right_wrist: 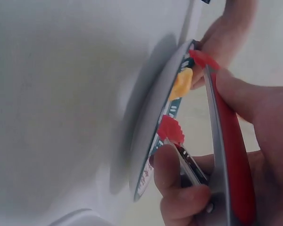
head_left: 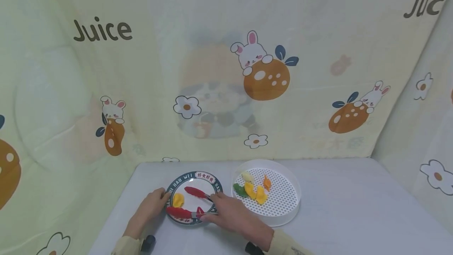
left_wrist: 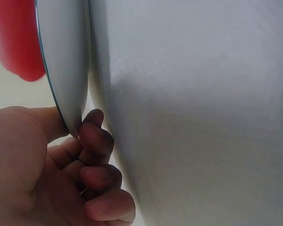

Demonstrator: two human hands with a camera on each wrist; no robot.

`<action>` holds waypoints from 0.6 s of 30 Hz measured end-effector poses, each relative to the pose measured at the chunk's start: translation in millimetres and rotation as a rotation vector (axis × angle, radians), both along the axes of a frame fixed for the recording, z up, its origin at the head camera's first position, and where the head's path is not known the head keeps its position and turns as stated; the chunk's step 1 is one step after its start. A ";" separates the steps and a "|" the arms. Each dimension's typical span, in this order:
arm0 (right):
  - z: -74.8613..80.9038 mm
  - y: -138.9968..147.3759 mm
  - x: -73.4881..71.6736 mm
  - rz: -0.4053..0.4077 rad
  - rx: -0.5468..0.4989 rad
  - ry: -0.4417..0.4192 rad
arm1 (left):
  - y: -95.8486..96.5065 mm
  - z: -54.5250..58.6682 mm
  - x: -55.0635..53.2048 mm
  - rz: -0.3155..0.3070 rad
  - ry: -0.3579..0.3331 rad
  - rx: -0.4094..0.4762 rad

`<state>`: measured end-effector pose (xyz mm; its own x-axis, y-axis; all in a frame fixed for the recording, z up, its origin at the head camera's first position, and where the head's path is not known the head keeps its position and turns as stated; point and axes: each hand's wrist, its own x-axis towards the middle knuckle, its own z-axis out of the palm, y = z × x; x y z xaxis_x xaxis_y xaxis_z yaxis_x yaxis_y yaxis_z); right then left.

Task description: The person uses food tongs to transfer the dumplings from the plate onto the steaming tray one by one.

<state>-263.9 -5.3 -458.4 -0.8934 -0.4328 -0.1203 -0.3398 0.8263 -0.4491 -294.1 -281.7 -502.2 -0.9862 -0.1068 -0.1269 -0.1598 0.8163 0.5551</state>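
Observation:
My left hand (head_left: 153, 206) pinches the left rim of a round plate (left_wrist: 66, 56), thumb on top and curled fingers below. The plate has a dark green, lettered border. My right hand (head_left: 230, 213) grips metal tongs (right_wrist: 217, 136) with red parts, held over the plate with their arms apart. A yellow dumpling-like piece (head_left: 178, 200) lies on the plate's left side, apart from the tongs. It shows again as a yellow lump (right_wrist: 181, 84) in the right wrist view. Whether the tongs touch the plate, I cannot tell.
Right of the plate stands a round white perforated tray (head_left: 288, 204) with a raised wall. In it lie a green piece (head_left: 240, 190), an orange piece (head_left: 267, 183), a pale piece (head_left: 247, 176) and yellow pieces (head_left: 261, 196). A printed curtain (head_left: 311, 129) hangs behind the white table (head_left: 336, 215).

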 end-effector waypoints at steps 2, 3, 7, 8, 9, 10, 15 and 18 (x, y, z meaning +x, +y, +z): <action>-1.2 -1.3 0.4 0.016 0.002 0.018 | 0.3 -0.1 0.6 -0.002 -0.001 0.006; -1.7 -2.0 0.5 0.021 0.001 0.026 | 0.3 -0.2 0.8 -0.004 -0.001 0.008; -4.3 -5.8 0.6 0.026 0.021 0.056 | 0.2 -0.3 -0.5 -0.006 -0.010 0.009; -4.9 -6.6 0.8 0.024 0.028 0.065 | 0.0 -0.9 -1.0 -0.007 -0.013 0.009; -6.0 -7.4 0.9 0.021 0.035 0.076 | -0.1 -1.2 -1.3 -0.006 -0.016 0.007; -6.6 -7.9 1.4 0.018 0.042 0.087 | -0.1 -1.5 -1.7 -0.006 -0.017 0.005; -9.1 -8.9 2.5 0.007 0.036 0.129 | -0.4 -2.3 -2.8 -0.002 -0.019 0.004; -9.6 -8.8 2.7 0.008 0.023 0.138 | -0.2 -1.4 -3.0 0.000 -0.022 0.001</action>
<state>-261.2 -14.1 -468.0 -0.8988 -0.4383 -0.0064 -0.4035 0.8330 -0.3786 -297.2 -282.0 -503.6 -0.9831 -0.1070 -0.1487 -0.1723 0.8157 0.5522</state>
